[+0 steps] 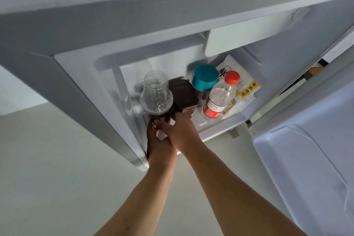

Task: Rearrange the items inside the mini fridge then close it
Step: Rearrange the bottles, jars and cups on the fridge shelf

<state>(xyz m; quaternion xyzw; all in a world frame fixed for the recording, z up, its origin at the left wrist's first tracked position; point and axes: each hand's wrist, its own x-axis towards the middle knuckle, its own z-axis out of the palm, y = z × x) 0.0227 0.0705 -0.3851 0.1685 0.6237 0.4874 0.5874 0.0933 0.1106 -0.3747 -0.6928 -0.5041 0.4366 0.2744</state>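
Observation:
The mini fridge (80, 67) stands open below me, its door (310, 159) swung out to the right. At the front left of its floor stands a blender jar (156, 92) with a clear domed top and a dark base. My left hand (159, 140) and my right hand (180, 130) both grip that dark base from the front. Just right of it stands a brown lidded container (183, 94). Further right stand a teal-capped jar (205, 77) and a red-capped water bottle (220, 96). A white bread bag (243, 84) with a yellow label leans behind them.
A white freezer flap (245, 34) hangs at the top of the compartment above the bottles. The fridge's left wall (107, 86) is close beside the blender jar. Pale floor (57, 159) lies in front of the fridge.

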